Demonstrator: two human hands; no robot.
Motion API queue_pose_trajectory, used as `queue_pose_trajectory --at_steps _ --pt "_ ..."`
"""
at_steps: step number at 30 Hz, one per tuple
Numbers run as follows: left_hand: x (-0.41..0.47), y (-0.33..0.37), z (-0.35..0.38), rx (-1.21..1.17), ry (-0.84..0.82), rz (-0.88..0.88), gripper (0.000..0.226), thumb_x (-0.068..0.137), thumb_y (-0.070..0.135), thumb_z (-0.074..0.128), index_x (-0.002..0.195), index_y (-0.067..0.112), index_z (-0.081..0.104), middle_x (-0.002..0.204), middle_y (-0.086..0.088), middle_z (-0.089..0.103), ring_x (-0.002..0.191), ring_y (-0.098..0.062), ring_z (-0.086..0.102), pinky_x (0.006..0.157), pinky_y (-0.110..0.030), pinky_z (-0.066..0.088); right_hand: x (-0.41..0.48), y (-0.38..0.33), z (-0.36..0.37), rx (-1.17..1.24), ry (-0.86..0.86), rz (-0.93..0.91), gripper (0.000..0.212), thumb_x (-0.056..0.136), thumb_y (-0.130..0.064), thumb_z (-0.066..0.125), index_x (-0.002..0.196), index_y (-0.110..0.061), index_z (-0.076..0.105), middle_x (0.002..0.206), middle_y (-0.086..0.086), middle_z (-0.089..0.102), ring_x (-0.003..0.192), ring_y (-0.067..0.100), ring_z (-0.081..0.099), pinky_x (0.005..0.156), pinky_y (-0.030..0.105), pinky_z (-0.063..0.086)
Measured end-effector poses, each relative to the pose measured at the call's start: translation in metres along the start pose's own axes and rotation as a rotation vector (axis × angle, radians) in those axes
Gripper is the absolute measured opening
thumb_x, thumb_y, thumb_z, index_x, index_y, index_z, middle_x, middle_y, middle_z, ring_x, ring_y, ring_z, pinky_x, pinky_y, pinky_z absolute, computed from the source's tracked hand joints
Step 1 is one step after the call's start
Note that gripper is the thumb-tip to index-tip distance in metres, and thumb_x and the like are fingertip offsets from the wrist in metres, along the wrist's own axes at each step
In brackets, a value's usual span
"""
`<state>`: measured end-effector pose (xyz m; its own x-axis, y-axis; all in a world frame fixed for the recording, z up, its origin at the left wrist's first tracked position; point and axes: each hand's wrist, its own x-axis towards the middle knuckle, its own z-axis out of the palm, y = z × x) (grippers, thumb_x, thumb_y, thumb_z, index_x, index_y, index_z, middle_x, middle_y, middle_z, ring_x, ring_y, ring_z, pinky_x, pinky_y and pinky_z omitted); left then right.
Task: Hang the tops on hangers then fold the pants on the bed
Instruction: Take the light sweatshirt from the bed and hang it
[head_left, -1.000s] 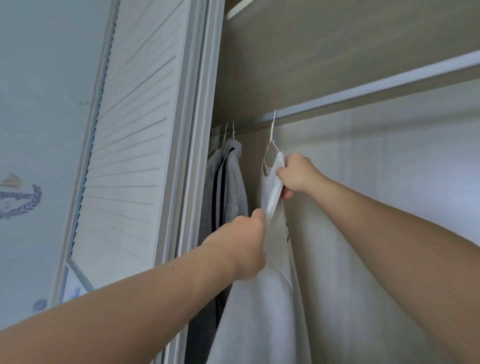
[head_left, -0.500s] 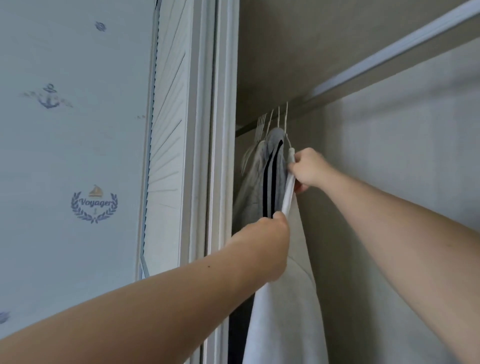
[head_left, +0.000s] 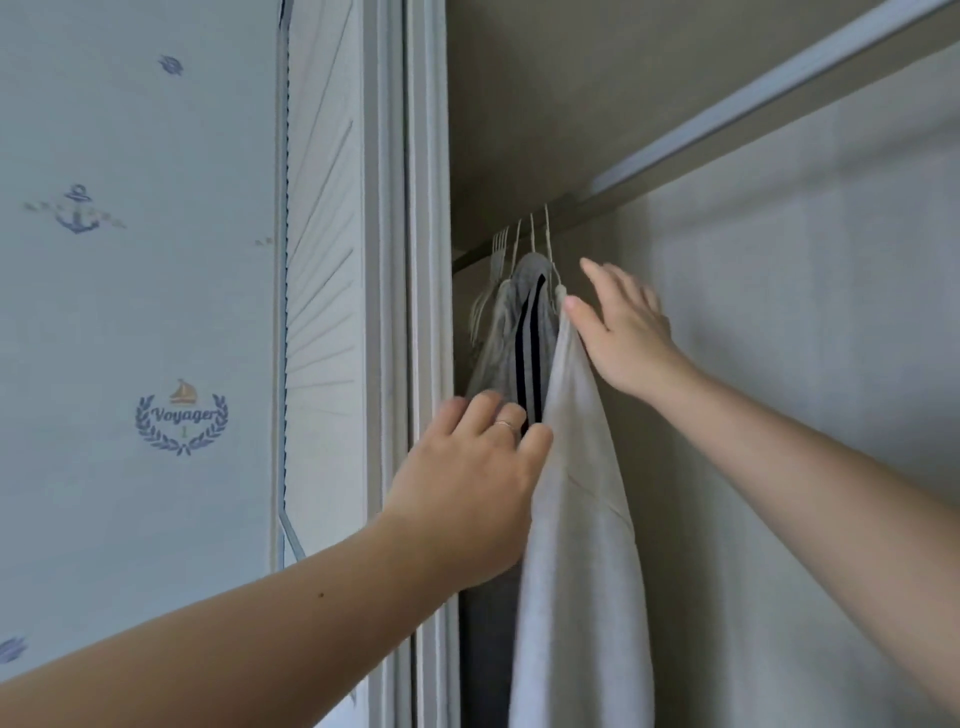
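A white top hangs on a white hanger from the wardrobe rail, pushed up against a grey top with black stripes. My left hand is spread with straight fingers, touching the grey top and the white top's left edge. My right hand is open beside the white top's shoulder, fingers extended, the thumb touching the cloth near the hanger. Neither hand holds anything.
Several more white hangers crowd the rail's left end. The white louvred wardrobe door and its frame stand just left of the clothes. Nautical-print wallpaper covers the wall on the left. The wardrobe's back panel lies behind.
The white top was slid left along the rail against the grey top. Both hands, which gripped the white top, have let go and opened.
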<state>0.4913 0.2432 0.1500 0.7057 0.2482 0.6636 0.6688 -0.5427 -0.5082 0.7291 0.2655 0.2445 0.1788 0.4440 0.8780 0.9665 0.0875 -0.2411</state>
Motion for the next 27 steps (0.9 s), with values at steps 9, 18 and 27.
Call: queue_pose_trajectory --at_steps 9,18,27 --pt "-0.126 -0.089 -0.067 0.112 0.076 -0.064 0.069 0.1 0.06 0.033 0.156 0.021 0.038 0.167 -0.009 0.022 0.155 -0.038 0.012 0.119 -0.063 0.024 -0.068 -0.133 -0.033 -0.105 0.117 -0.189 0.071 0.093 -0.07 0.01 0.158 -0.042 0.003 0.169 -0.011 -0.009 0.154 0.017 -0.014 0.12 0.056 -0.004" --pt "-0.331 -0.177 -0.188 0.158 -0.016 -0.274 0.079 0.098 0.065 0.023 0.163 0.024 0.003 0.171 -0.001 0.002 0.157 -0.031 -0.005 0.124 -0.058 0.009 -0.167 -0.363 -0.025 0.055 -0.02 -0.365 0.074 0.094 -0.072 0.01 0.158 -0.04 -0.008 0.167 -0.011 -0.019 0.153 0.019 -0.022 0.121 0.057 -0.008" --pt "-0.589 -0.262 -0.334 0.39 -0.214 -0.536 0.081 0.098 0.066 0.025 0.162 0.028 -0.007 0.17 0.003 -0.012 0.155 -0.027 -0.018 0.124 -0.052 -0.006 -0.307 -0.64 0.009 0.447 -0.247 -0.659 0.077 0.091 -0.076 0.004 0.159 -0.041 -0.005 0.167 -0.014 -0.015 0.154 0.014 -0.019 0.123 0.052 -0.006"
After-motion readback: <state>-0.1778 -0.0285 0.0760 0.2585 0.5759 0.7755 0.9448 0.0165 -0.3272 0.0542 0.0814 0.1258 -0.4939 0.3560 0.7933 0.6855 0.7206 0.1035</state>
